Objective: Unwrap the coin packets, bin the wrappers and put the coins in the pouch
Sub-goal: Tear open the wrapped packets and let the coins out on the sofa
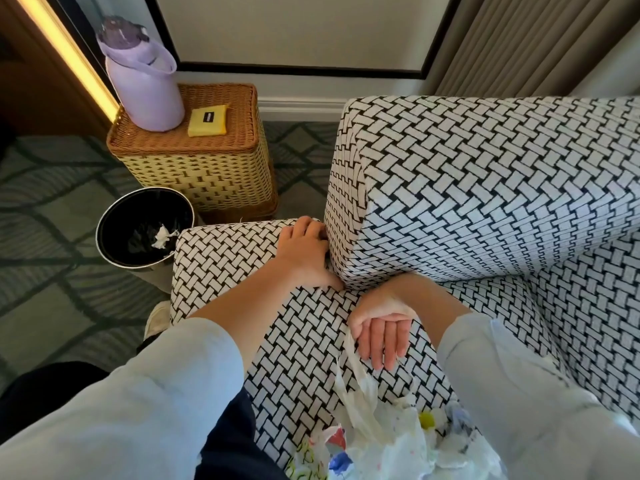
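Plastic bag [381,441] lies on the seat, nearest; contents unclear. Right hand [381,336] is just above it, palm up, fingers loose, with the bag handle at its thumb. Left hand [304,251] is pushed into the gap between armrest [225,251] and back cushion [485,188]; fingertips hidden, grip can't tell. Bin [114,216] sits on the floor with one white wrapper [162,237] inside. Yellow pouch [209,121] lies on the wicker box [194,171] beside a purple bottle [142,81].
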The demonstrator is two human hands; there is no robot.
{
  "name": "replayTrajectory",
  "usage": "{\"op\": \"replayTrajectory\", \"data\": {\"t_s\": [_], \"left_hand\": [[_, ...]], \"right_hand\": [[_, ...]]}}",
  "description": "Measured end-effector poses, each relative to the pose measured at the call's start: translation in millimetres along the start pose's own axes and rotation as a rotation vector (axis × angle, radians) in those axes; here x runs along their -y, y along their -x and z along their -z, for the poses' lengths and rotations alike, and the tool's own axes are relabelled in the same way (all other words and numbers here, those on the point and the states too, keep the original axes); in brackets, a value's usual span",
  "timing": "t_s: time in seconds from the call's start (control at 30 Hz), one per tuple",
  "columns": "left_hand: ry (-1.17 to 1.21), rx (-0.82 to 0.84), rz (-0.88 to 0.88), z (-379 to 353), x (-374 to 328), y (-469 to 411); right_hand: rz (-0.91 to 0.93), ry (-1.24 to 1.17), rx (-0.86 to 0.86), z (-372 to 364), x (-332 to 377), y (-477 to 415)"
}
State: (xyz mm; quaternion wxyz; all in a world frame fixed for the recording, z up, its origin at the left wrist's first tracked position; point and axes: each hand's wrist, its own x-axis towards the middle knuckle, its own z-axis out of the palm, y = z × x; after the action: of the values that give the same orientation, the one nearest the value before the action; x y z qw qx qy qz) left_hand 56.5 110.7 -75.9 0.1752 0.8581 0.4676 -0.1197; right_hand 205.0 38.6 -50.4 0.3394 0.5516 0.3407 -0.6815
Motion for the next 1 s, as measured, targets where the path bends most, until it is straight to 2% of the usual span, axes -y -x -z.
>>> {"op": "replayTrajectory", "data": {"t_s": [0.13,0.3,0.5,0.77,1.0], "left_hand": [[-0.026,-0.024,-0.02,-8,-1,5],[-0.14,0.053,0.001,-3,-7,3],[-0.059,0.093,0.043,-2,-4,-6],[0.022,-0.092,0.009,-16,-2,-5],[0.168,-0.27,-0.043,-22,-8,22]], "right_hand": [[0.014,-0.003,-0.013,0,-3,-2],[0.015,0.006,-0.016,-1,1,-1],[0.063,0.008,-0.068,-7,-5,-2],[0.119,-0.01,-0.151,-12,-10,-1],[0.176,-0.018,-0.302,-21,-17,-11]]}}
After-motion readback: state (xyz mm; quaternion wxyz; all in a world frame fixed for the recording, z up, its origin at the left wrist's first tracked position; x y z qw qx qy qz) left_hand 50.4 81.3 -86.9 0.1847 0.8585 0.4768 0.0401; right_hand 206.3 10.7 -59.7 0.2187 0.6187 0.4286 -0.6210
